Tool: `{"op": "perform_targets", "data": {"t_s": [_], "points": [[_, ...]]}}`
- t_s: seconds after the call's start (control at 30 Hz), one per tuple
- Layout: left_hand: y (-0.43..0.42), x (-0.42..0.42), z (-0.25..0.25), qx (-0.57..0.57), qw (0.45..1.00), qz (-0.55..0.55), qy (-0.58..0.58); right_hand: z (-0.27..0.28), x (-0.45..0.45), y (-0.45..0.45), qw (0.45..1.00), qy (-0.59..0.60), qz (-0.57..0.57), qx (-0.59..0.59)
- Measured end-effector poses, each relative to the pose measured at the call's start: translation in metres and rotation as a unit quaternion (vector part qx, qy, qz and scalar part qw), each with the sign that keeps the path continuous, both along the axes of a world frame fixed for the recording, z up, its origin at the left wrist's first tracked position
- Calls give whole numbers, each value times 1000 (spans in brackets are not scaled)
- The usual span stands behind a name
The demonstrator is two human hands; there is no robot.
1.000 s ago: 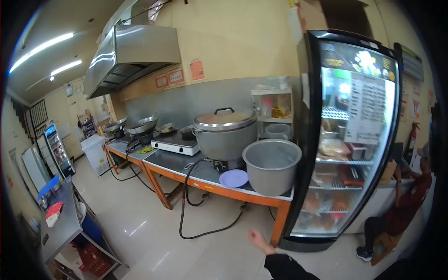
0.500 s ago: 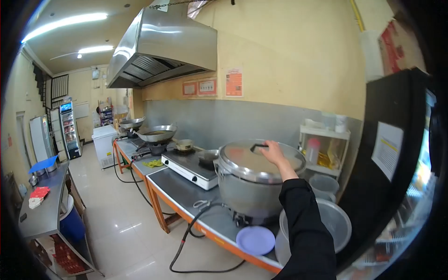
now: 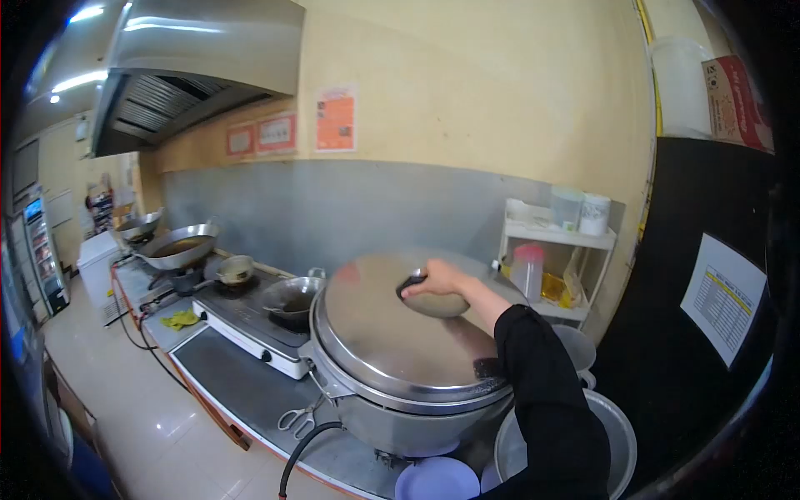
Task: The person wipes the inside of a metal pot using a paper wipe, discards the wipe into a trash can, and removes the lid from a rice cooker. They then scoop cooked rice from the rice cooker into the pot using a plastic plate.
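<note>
My right hand (image 3: 443,279) reaches in from the lower right in a black sleeve, fingers wrapped round the black handle (image 3: 408,287) of a wide metal pot lid (image 3: 375,325). Beneath the lid is a big grey metal pot (image 3: 408,429) with side handles, standing on a burner. I cannot tell whether the lid is slightly raised. A purple plate (image 3: 437,482) lies in front of the pot, and a large translucent tub (image 3: 618,437) stands to its right, partly behind my sleeve. My left hand is out of view.
Left of the pot, a two-burner gas stove (image 3: 242,333) holds a small pan (image 3: 292,298) and a pot. Scissor-like tongs (image 3: 298,419) and a black hose (image 3: 304,450) lie at the counter's front. A white shelf (image 3: 562,232) and a black cabinet (image 3: 646,292) stand to the right.
My view has come closer to the pot and turned right, so the pot looks bigger. My right hand has gone from resting at the lid's handle to gripping it.
</note>
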State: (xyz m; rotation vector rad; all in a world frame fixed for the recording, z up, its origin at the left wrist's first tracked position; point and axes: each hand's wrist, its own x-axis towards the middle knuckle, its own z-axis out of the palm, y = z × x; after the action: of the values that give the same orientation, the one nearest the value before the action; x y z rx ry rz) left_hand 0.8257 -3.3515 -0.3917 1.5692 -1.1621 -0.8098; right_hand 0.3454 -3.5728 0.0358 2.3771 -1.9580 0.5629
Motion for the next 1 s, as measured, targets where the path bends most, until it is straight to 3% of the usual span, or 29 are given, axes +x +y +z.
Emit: {"op": "perform_targets", "data": {"t_s": [0.1,0.17,0.23,0.3,0.4,0.67,1.0], "points": [[-56,11,11,-69,997,-20,-9,37,2,16,997,-35,-34,-51],[-99,16,23,-133,990,-39,-8,69,2,30,981,-101,-10,-168],[-148,6,64,-183,981,-65,4,95,-13,25,954,-37,-81,-286],[-178,-16,106,-264,964,-23,14,125,-12,42,914,-10,-148,-378],[-204,-43,157,-270,961,-45,29,150,-19,51,876,-7,-176,-448],[-227,-92,156,-317,942,-62,93,135,-55,41,818,18,-236,-524],[-225,-103,165,-279,957,-69,39,138,-88,45,775,-123,-231,-576]]}}
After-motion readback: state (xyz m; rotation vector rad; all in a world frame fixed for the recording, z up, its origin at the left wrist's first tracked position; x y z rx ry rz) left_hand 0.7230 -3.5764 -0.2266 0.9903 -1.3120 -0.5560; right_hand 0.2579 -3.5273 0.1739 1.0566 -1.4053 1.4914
